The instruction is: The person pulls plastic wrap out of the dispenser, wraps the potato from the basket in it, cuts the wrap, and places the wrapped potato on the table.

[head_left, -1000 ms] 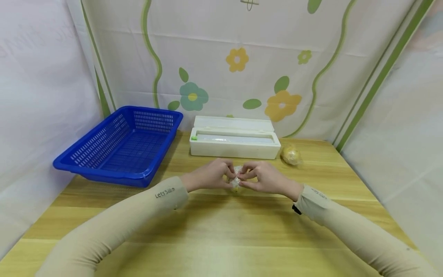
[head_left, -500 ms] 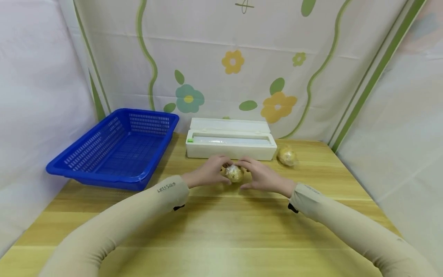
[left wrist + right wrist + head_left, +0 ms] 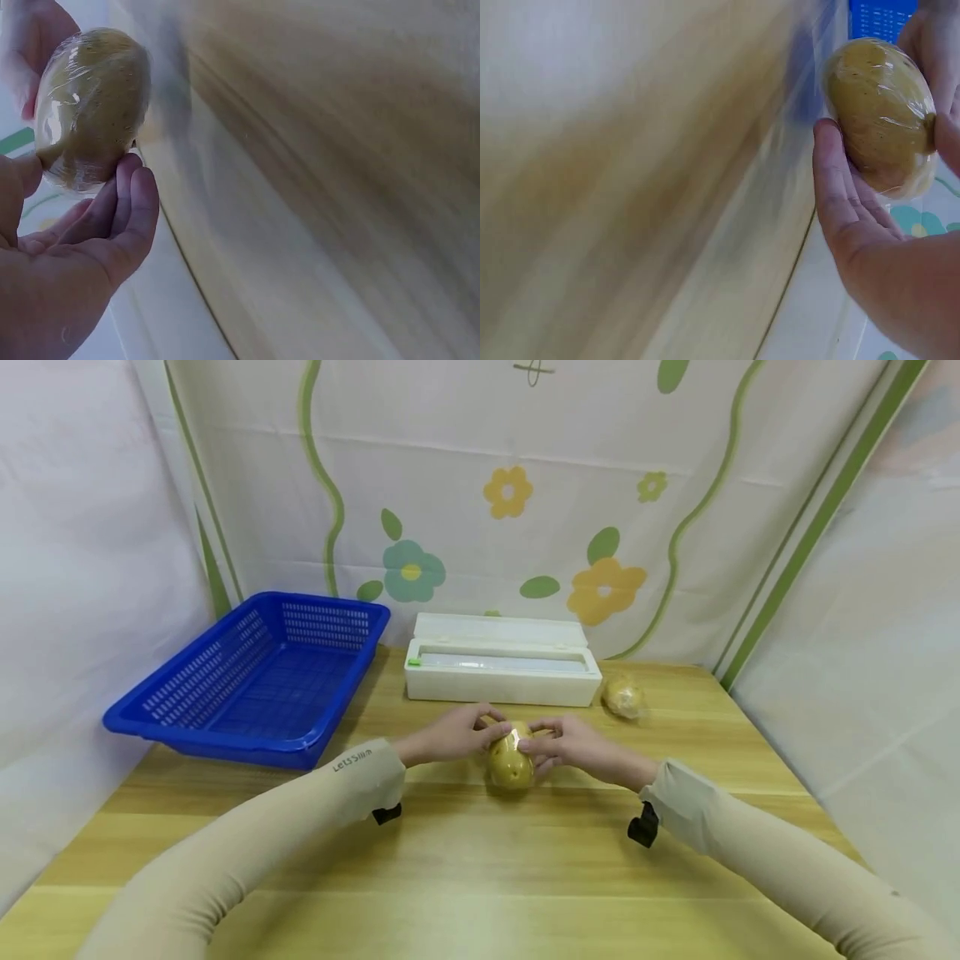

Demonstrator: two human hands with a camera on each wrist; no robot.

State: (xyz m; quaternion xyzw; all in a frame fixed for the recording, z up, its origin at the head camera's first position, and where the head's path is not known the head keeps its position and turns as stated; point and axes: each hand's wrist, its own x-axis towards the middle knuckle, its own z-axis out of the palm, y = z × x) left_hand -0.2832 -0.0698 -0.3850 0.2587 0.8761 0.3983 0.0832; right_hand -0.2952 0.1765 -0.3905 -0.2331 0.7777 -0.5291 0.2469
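Observation:
Between both hands is a potato (image 3: 511, 763) covered in clear plastic wrap, its smooth, shiny side showing in the head view. My left hand (image 3: 463, 732) pinches its left side, thumb on top and fingers beneath. From the other side my right hand (image 3: 577, 747) grips it the same way. In the left wrist view the potato (image 3: 94, 109) shows film creases near the thumb. The right wrist view has the potato (image 3: 881, 116) over the fingers of the right hand (image 3: 877, 232).
Behind the hands stands a white wrap box (image 3: 502, 683) with its lid raised and a film roll inside. Another wrapped potato (image 3: 624, 697) lies to the box's right. A blue plastic basket (image 3: 300, 745) occupies the left of the wooden table (image 3: 480, 868).
The fingers have gone from pinching film on top of the potato, through loosening around it, to gripping its two sides. The potato is turned lengthwise and nearer the person.

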